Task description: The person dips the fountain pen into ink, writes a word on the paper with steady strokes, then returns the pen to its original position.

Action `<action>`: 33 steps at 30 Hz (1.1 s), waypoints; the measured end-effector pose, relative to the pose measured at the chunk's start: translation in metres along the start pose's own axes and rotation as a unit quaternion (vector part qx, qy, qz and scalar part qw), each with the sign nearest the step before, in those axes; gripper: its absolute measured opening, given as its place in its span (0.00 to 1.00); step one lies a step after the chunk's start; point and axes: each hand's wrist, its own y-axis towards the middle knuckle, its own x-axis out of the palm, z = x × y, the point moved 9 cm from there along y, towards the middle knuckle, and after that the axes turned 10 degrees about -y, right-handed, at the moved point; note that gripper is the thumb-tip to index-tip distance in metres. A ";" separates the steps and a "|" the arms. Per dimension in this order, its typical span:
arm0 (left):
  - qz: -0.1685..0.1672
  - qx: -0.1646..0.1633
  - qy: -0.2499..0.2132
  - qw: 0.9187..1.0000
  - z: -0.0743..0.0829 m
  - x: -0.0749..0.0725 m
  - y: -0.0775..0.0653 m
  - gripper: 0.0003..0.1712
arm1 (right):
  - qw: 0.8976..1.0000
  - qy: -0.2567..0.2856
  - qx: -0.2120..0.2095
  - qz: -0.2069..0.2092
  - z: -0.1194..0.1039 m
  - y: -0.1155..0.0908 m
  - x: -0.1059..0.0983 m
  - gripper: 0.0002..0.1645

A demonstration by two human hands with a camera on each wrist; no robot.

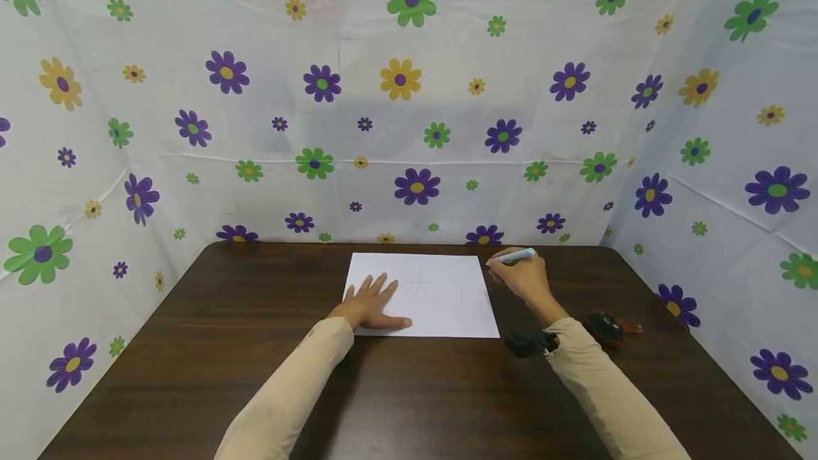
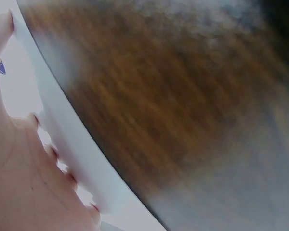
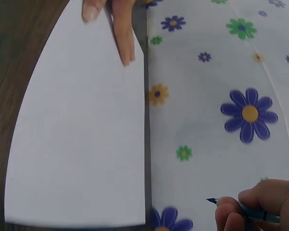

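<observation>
A white sheet of paper lies on the dark wooden table, with thin faint lines drawn near its upper middle. My left hand rests on the sheet's left part, fingers spread and thumb pointing right. Its palm side fills the left edge of the left wrist view. Just beyond the paper's right edge, my right hand holds a light blue pen. In the right wrist view the pen's dark pointed tip shows, apart from the paper.
The brown table reaches back to a white cloth printed with flowers, which also hangs at both sides. A dark strapped device is at my right wrist. Right of that forearm lies a dark, reddish-brown object, possibly sunglasses.
</observation>
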 end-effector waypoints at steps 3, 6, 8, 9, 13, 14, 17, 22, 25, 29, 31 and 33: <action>0.000 0.000 0.000 1.000 0.001 -0.001 0.001 0.61 | 1.000 -0.005 -0.012 0.007 0.014 -0.002 -0.016 0.11; -0.001 0.000 0.002 1.000 0.002 -0.001 0.001 0.61 | 1.000 -0.005 -0.016 0.015 0.030 -0.007 -0.032 0.12; 0.000 -0.001 0.003 1.000 0.002 -0.001 0.001 0.61 | 1.000 -0.006 -0.021 0.017 0.040 -0.013 -0.043 0.13; -0.001 -0.001 0.002 1.000 0.002 -0.001 0.001 0.61 | 1.000 -0.009 -0.023 0.018 0.045 -0.016 -0.048 0.13; 0.000 0.001 -0.002 1.000 0.001 -0.001 0.001 0.61 | 0.999 -0.036 -0.035 0.020 0.064 -0.031 -0.068 0.16; 0.000 0.002 -0.004 1.000 0.001 -0.001 0.001 0.61 | 0.998 -0.043 -0.034 0.023 0.069 -0.034 -0.073 0.16; -0.003 0.002 -0.005 1.000 0.000 0.000 0.001 0.61 | 0.996 -0.069 -0.036 0.040 0.084 -0.046 -0.090 0.17; -0.005 0.000 0.000 1.000 -0.002 0.001 0.002 0.61 | 0.991 -0.106 -0.048 0.074 0.109 -0.064 -0.119 0.21; -0.002 0.000 0.001 1.000 -0.001 0.000 0.002 0.61 | 0.985 -0.132 -0.058 0.089 0.124 -0.070 -0.135 0.24; -0.002 0.002 0.003 1.000 0.000 0.000 0.001 0.61 | 0.986 -0.129 -0.050 0.090 0.149 -0.076 -0.148 0.29; 0.000 0.001 0.001 1.000 0.000 -0.001 0.000 0.61 | 0.994 -0.082 -0.031 0.068 0.162 -0.079 -0.148 0.34; 0.001 0.000 0.001 1.000 0.000 -0.001 0.000 0.61 | 0.999 0.001 -0.010 0.042 0.174 -0.081 -0.147 0.38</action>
